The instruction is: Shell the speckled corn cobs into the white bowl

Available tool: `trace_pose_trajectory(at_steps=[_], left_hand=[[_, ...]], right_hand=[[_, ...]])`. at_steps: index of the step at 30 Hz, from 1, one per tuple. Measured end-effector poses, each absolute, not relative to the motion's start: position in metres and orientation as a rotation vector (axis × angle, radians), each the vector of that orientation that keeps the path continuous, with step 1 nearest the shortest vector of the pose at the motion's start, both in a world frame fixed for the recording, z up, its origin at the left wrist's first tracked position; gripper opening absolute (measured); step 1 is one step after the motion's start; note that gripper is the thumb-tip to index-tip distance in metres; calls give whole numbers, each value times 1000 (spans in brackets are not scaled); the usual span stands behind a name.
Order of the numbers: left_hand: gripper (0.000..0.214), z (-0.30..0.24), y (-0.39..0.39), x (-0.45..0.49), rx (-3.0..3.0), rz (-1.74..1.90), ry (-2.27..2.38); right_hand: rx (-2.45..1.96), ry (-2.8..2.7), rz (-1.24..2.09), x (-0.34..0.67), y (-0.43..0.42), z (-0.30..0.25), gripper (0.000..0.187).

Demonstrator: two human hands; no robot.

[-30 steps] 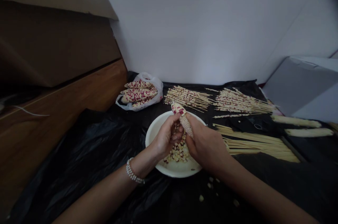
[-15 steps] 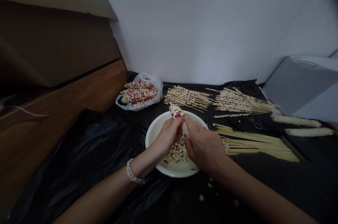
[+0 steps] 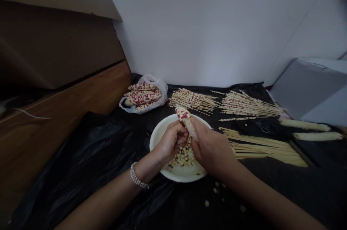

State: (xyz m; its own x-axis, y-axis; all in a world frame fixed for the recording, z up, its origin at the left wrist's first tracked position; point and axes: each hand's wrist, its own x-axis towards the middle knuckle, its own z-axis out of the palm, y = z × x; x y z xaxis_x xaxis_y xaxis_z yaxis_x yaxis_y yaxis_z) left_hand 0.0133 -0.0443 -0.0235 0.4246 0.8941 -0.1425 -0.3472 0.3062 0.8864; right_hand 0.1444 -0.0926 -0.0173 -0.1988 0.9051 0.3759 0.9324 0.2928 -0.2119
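Observation:
Above a white bowl [image 3: 181, 177], my right hand [image 3: 213, 147] is wrapped round a corn cob [image 3: 187, 121], which leans with its tip up and to the left. Red and cream kernels still cover the tip; the lower part is stripped bare. Close to the cob's left side, my left hand [image 3: 173, 141] has its fingers curled in, and whatever they hold is hidden. A bead bracelet [image 3: 137, 177] circles that wrist. Loose kernels [image 3: 184, 157] lie in the bowl beneath both hands.
A plastic bag [image 3: 162, 87] of corn ears [image 3: 143, 96] stands behind the bowl. Skewers threaded with kernels [image 3: 189, 99] form two piles, with bare sticks [image 3: 265, 147] and stripped cobs [image 3: 317, 136] at right. Stray kernels [image 3: 206, 203] dot the black plastic sheet [image 3: 108, 154].
My left hand has drawn back slightly down and left from the cob, its fingers curling. More of the cob's bare side shows; the right hand keeps its grip.

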Motion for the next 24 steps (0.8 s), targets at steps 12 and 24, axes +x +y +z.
trace_pose_trajectory(at_steps=[12, 24], left_hand=[[28, -18, -42, 12, 725, 963, 652], [19, -16, -38, 9, 573, 905, 739]], right_hand=[[-1443, -1895, 387, 147, -90, -13, 46], [-1435, -2000, 71, 142, -91, -20, 43]])
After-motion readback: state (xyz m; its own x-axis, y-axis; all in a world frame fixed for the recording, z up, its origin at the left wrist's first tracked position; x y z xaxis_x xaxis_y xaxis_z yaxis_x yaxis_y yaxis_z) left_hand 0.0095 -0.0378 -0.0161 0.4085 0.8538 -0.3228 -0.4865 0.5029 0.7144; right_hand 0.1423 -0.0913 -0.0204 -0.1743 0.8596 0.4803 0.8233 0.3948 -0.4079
